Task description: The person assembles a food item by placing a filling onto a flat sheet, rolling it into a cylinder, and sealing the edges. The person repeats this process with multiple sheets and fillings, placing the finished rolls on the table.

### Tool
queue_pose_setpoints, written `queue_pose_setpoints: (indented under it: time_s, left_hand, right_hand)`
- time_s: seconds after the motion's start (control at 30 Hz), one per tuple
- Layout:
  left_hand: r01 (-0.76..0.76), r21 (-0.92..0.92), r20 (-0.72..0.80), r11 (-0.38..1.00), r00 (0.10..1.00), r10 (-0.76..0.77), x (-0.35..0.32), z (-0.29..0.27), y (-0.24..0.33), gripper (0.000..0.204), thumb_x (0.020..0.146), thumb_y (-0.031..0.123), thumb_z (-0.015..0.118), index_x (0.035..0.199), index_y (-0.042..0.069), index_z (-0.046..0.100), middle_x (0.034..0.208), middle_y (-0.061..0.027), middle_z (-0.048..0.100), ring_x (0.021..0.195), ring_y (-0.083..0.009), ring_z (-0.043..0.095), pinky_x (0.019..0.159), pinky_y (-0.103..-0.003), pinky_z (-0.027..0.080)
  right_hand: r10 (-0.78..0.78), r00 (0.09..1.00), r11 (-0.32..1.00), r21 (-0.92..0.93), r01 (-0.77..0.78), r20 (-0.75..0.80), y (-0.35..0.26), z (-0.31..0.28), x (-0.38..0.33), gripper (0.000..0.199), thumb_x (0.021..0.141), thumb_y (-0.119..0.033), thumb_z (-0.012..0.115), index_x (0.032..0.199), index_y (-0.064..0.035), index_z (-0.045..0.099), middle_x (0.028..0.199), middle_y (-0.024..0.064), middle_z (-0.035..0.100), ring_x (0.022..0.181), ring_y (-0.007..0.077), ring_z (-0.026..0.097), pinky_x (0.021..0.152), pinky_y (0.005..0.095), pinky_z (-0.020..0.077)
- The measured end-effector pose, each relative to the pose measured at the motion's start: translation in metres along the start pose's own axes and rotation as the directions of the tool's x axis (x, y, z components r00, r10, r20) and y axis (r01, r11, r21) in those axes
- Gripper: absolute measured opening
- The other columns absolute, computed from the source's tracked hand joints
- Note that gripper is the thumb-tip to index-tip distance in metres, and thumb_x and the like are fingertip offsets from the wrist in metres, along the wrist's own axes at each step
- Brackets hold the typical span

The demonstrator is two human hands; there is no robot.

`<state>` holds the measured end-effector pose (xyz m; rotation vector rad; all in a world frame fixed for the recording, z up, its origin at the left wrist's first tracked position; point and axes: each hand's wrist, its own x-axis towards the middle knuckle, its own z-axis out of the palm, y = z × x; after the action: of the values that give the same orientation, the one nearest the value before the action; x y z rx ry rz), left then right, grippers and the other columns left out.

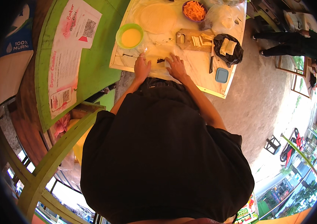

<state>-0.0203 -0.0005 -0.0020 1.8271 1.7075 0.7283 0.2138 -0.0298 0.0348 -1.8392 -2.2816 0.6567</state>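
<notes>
My left hand [142,68] lies at the near edge of a pale marbled table [123,62], its fingers stretched forward and the thumb apart. Opposite it, my right hand [177,68] has its fingers spread and turned inward. Between them are a dark patch on the tabletop and a faint, filmy whitish sheet too unclear to name. Ahead of my left hand stands a green bowl [119,38] of yellow liquid. Beyond my right hand is a wooden cutting board [191,34] bearing pale cut sticks [197,42]. A knife [212,59] with a dark handle lies beside the board.
A large round pale sheet [158,18] covers the far table. Behind the board are a purple bowl [184,15] of orange shreds and a clear plastic bag [221,18]. A black bag [234,58] holding pale blocks and a grey-blue container [221,75] sit right. A person [297,43] stands far right.
</notes>
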Motion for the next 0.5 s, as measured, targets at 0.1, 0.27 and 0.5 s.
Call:
queue_pose_setpoints:
  time_s: [0.1, 0.27, 0.5]
  left_hand:
    - [0.109, 0.052, 0.124, 0.993, 0.986, -0.114, -0.007, -0.010, 0.005, 0.058, 0.092, 0.025, 0.078, 0.138, 0.001, 0.053, 0.103, -0.0171, 0.069, 0.094, -0.0383, 0.068, 0.081, -0.049, 0.054]
    - [0.346, 0.086, 0.352, 0.934, 0.867, -0.354, 0.004, -0.021, 0.029, 0.067, 0.083, 0.030, 0.085, 0.133, 0.000, 0.052, 0.090, -0.0150, 0.073, 0.083, -0.0380, 0.072, 0.079, -0.048, 0.057]
    - [0.486, -0.125, 0.375, 0.865, 0.830, -0.412, 0.007, 0.003, 0.006, 0.076, 0.074, 0.023, 0.094, 0.134, -0.004, 0.056, 0.087, -0.0093, 0.071, 0.081, -0.0223, 0.071, 0.076, -0.036, 0.056]
  right_hand:
    - [0.007, 1.000, 1.000, -0.009, -0.007, -0.007, 0.002, 0.004, 0.000, 0.063, 0.088, -0.023, 0.080, 0.147, -0.0148, 0.058, 0.159, 0.0184, 0.045, 0.144, 0.0388, 0.045, 0.111, 0.0550, 0.0433]
    - [0.003, 1.000, 1.000, -0.017, -0.004, -0.023, 0.002, 0.004, 0.000, 0.065, 0.087, -0.022, 0.081, 0.147, -0.0146, 0.058, 0.159, 0.0186, 0.045, 0.143, 0.0386, 0.045, 0.111, 0.0555, 0.0435]
    - [0.001, 1.000, 1.000, 0.012, -0.001, -0.023, 0.000, 0.002, 0.000, 0.063, 0.086, -0.021, 0.081, 0.145, -0.0142, 0.059, 0.159, 0.0185, 0.045, 0.144, 0.0385, 0.045, 0.111, 0.0554, 0.0435]
